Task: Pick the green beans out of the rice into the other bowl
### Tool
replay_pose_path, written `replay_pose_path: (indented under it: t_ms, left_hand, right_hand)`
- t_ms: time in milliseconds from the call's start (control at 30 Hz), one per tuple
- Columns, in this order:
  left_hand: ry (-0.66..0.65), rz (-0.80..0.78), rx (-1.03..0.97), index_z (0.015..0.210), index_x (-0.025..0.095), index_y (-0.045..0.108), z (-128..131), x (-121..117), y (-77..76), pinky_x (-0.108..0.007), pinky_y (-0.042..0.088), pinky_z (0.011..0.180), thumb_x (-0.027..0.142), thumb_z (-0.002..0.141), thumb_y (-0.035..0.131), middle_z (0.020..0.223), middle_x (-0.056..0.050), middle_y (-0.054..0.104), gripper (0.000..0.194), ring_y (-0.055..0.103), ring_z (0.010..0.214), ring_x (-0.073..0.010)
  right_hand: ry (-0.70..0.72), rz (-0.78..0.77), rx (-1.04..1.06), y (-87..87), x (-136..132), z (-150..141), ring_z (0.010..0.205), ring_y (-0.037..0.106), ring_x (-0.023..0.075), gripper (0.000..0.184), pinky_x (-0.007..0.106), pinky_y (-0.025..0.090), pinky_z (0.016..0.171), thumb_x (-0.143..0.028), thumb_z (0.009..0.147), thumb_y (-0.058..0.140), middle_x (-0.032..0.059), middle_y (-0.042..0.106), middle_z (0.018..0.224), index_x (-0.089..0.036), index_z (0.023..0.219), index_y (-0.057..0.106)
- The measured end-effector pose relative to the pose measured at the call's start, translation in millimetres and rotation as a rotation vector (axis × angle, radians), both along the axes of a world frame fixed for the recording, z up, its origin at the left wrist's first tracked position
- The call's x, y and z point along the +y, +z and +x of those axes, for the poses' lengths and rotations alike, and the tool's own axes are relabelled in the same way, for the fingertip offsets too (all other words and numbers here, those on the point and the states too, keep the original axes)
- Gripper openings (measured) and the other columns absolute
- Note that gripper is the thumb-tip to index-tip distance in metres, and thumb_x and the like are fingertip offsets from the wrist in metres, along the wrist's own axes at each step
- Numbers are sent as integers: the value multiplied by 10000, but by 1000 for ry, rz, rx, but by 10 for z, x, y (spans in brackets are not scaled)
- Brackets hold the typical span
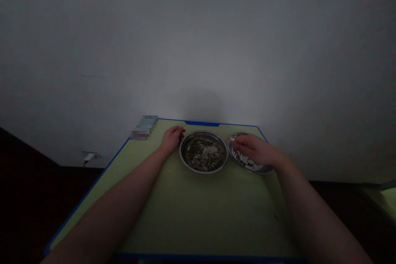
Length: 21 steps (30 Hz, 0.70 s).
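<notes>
1. Steadying the large steel bowl (203, 151) is what the left hand (172, 138) appears to do: it rests at the bowl's left rim, fingers curled loosely inward against the metal. Nothing shows pinched between them, though the light is too dim to be sure.

2. The large bowl sits toward the far edge of the green table (192, 214) and holds a mix of pale grains and dark green beans, spread over its floor.

3. Just right of the large bowl, almost rim to rim with it, stands a smaller steel plate (262, 168). A thin scatter of dark beans (243, 161) lies on it.

4. The right hand (255, 149) hangs palm down over that plate, fingers close together and bent toward the plate's left side. Whether they hold a bean cannot be told; the fingertips are dark and blurred.

5. The scattered beans lie directly beneath and just nearer than the right fingers, on the side of the plate facing the large bowl.

6. To do this sorting well, in my judgement: keep the left hand firm on the large bowl so it does not slide, pick few beans at a time with the fingertips, release low over the plate, and cross the narrow gap beside the large bowl without dropping any.

7. A blurred patch (145, 127) lies left of the large bowl, at the table's far corner.
</notes>
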<state>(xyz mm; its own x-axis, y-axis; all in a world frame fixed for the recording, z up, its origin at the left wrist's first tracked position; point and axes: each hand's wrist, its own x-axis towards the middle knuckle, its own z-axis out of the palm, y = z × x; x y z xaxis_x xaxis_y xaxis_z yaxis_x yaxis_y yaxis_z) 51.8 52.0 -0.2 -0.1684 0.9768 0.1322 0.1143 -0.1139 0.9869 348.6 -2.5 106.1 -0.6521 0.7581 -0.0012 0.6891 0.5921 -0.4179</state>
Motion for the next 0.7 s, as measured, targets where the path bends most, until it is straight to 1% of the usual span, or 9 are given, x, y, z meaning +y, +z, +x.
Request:
replay_pose_path:
  t_ms: [67, 133, 200, 267, 333, 433, 567, 633, 700]
  left_hand:
    - [9, -1, 14, 700, 157, 612, -2, -16, 20, -223, 355, 459, 434, 709, 512, 530, 19, 533, 294, 479, 466, -108]
    - [12, 0, 12, 698, 160, 613, -6, -24, 28, -225, 357, 460, 435, 710, 511, 524, 21, 530, 293, 476, 462, -108]
    - [9, -8, 2, 696, 160, 613, -9, -24, 30, -225, 353, 451, 435, 711, 510, 517, 24, 526, 294, 468, 452, -106]
    - [10, -26, 8, 690, 158, 611, -10, -24, 34, -222, 343, 438, 421, 708, 515, 509, 25, 522, 281, 454, 443, -102]
    - [13, -34, -4, 684, 157, 609, -8, -30, 43, -219, 344, 438, 415, 705, 521, 507, 26, 520, 274, 449, 441, -98]
    - [16, -31, -10, 702, 157, 611, -4, -52, 64, -216, 347, 441, 418, 708, 525, 519, 25, 525, 275, 448, 442, -96]
    - [24, -18, 12, 718, 159, 613, -8, -73, 79, -213, 347, 440, 423, 719, 522, 525, 23, 527, 279, 446, 445, -95]
    - [20, -8, 10, 712, 158, 611, -15, -68, 71, -213, 351, 441, 425, 718, 521, 522, 21, 525, 282, 447, 447, -96]
    - [16, -7, 7, 713, 156, 611, -24, -53, 55, -213, 351, 436, 430, 714, 524, 521, 20, 526, 287, 449, 445, -97]
  right_hand:
    - [-45, -80, 116, -89, -7, 110, 713, 516, 147, 236, 255, 406, 656, -332, 841, 416, 27, 580, 753, -168, 797, 580]
    - [-110, -137, 208, -196, 1, 198, 679, 500, 136, 190, 249, 412, 630, -337, 800, 480, 9, 548, 726, -171, 816, 571]
    - [-153, -154, 263, -295, 17, 270, 640, 475, 123, 166, 238, 403, 599, -326, 760, 528, -9, 509, 687, -170, 802, 564]
    - [-163, -154, 295, -362, 33, 328, 622, 458, 114, 153, 231, 391, 585, -316, 743, 545, -19, 483, 665, -168, 778, 559]
    - [-170, -142, 313, -387, 41, 374, 618, 453, 109, 153, 230, 388, 585, -315, 735, 553, -24, 473, 659, -166, 767, 561]
    - [-195, -133, 304, -368, 34, 426, 630, 468, 114, 173, 237, 396, 592, -325, 734, 555, -17, 491, 668, -162, 788, 572]
    - [-221, -166, 291, -340, 31, 494, 712, 537, 142, 232, 269, 436, 656, -370, 768, 521, 24, 579, 758, -160, 839, 593]
    - [-239, -173, 313, -355, 45, 535, 770, 563, 160, 261, 289, 451, 703, -398, 783, 501, 44, 612, 816, -162, 837, 599]
    - [-260, -179, 339, -383, 66, 583, 786, 579, 169, 278, 299, 460, 719, -414, 779, 503, 53, 629, 833, -160, 832, 604]
